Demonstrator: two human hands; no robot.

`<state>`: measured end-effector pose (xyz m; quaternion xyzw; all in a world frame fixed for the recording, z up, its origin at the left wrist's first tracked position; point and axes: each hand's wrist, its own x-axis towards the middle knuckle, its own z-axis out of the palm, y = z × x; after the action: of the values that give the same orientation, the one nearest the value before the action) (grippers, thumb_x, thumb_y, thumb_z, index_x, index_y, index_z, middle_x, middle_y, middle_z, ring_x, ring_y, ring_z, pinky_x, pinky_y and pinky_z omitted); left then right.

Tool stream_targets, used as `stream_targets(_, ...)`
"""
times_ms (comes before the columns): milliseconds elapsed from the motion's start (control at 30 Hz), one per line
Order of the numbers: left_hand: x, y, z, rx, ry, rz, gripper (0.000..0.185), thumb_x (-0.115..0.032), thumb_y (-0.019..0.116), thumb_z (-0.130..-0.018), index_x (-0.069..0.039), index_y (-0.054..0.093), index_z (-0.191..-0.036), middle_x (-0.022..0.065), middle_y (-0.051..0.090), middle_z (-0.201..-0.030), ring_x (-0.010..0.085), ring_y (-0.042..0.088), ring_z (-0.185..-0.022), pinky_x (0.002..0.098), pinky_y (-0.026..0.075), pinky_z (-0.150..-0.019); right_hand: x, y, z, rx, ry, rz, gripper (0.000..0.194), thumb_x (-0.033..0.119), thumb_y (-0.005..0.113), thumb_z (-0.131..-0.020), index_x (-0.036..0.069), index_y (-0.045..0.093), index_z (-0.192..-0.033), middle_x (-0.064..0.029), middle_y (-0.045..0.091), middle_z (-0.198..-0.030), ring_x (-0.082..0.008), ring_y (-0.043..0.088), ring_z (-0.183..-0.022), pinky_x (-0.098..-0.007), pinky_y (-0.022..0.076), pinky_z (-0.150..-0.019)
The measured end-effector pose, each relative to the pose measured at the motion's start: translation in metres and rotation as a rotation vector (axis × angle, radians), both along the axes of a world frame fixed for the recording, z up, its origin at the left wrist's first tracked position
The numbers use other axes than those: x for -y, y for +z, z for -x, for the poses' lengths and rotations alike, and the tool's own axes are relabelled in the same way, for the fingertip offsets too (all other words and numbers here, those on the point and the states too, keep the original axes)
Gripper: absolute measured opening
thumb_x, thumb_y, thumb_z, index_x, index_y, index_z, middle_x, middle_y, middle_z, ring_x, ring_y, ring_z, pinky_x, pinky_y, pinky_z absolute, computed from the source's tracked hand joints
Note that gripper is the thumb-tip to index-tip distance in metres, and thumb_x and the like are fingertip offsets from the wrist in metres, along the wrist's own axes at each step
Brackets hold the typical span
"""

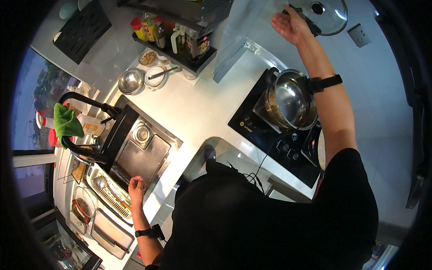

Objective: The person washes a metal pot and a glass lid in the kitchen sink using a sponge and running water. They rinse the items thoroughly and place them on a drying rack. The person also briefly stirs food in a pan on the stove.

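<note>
My right hand [289, 27] is raised at the wall, palm turned up, beside a glass lid [325, 17] with a steel rim and a black knob. A dark holder [308, 22] lies partly behind the hand; whether my fingers touch it I cannot tell. Beneath my right forearm, a stainless steel pot [292, 101] with a dark side handle stands on a black cooktop [248, 118], its inside shiny. My left hand [136, 190] hovers by the near edge of the sink [143, 158], fingers loosely bent, with nothing seen in it. A strainer [141, 134] sits in the sink.
A green cloth [67, 121] drapes over the black faucet [84, 98]. A draining basket [111, 195] holds a ladle; beyond it a knife [109, 239] lies on a cutting board [113, 229]. Steel bowl [131, 81] and spice shelf [168, 47] stand at the back. A cable [266, 155] crosses the cooktop.
</note>
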<state>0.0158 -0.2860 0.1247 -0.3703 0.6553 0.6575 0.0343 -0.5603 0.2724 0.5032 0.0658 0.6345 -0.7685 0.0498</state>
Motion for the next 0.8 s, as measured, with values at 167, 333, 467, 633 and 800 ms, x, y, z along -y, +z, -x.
stream_targets(167, 0.032, -0.016, -0.013, -0.017, -0.076, -0.012, 0.013, -0.009, 0.064, -0.102, -0.003, 0.064, -0.113, 0.0008, 0.066, -0.091, 0.0086, 0.057, -0.080, 0.0242, 0.046, -0.069, 0.049, -0.015, -0.040, 0.075, 0.000, 0.058, 0.036, 0.038, 0.060, -0.105, 0.003, 0.059, -0.098, -0.0092, 0.065, -0.082, -0.0249, 0.068, -0.080, -0.0410, 0.0616, -0.083)
stream_targets(333, 0.061, -0.019, -0.020, 0.023, -0.171, 0.117, 0.014, -0.010, 0.067, -0.099, -0.002, 0.068, -0.110, 0.0010, 0.067, -0.094, 0.0102, 0.059, -0.085, 0.0258, 0.049, -0.077, 0.121, -0.056, -0.098, 0.043, 0.215, 0.056, 0.028, 0.026, 0.064, -0.104, -0.002, 0.065, -0.106, -0.0113, 0.072, -0.095, -0.0222, 0.072, -0.087, -0.0375, 0.0635, -0.083)
stream_targets(467, 0.082, -0.014, -0.029, -0.139, -0.150, -0.110, 0.014, -0.016, 0.063, -0.103, -0.008, 0.065, -0.115, -0.0025, 0.063, -0.093, 0.0091, 0.057, -0.076, 0.0256, 0.046, -0.064, 0.215, -0.120, -0.179, 0.164, 0.514, 0.193, 0.027, 0.021, 0.065, -0.103, 0.001, 0.065, -0.120, -0.0057, 0.072, -0.093, -0.0152, 0.070, -0.081, -0.0329, 0.0616, -0.077)
stream_targets(633, 0.091, -0.009, -0.041, 0.200, -0.685, 0.917, 0.056, -0.030, 0.074, -0.085, -0.005, 0.064, -0.134, 0.0272, 0.057, -0.144, 0.0459, 0.057, -0.127, 0.0483, 0.046, -0.112, 0.371, -0.251, -0.309, -0.151, 0.897, -0.912, 0.076, 0.034, 0.077, -0.093, 0.003, 0.046, -0.154, -0.0260, 0.055, -0.148, -0.0387, 0.061, -0.129, -0.0462, 0.0508, -0.108)
stream_targets(800, 0.095, 0.007, -0.060, 0.016, -0.476, 0.721, 0.051, -0.029, 0.074, -0.090, -0.003, 0.064, -0.134, 0.0269, 0.051, -0.150, 0.0447, 0.052, -0.137, 0.0476, 0.044, -0.116, 0.498, -0.209, -0.308, -0.447, 0.702, -0.182, 0.088, 0.042, 0.073, -0.097, 0.003, 0.031, -0.163, -0.0290, 0.040, -0.160, -0.0382, 0.054, -0.139, -0.0411, 0.0431, -0.114)
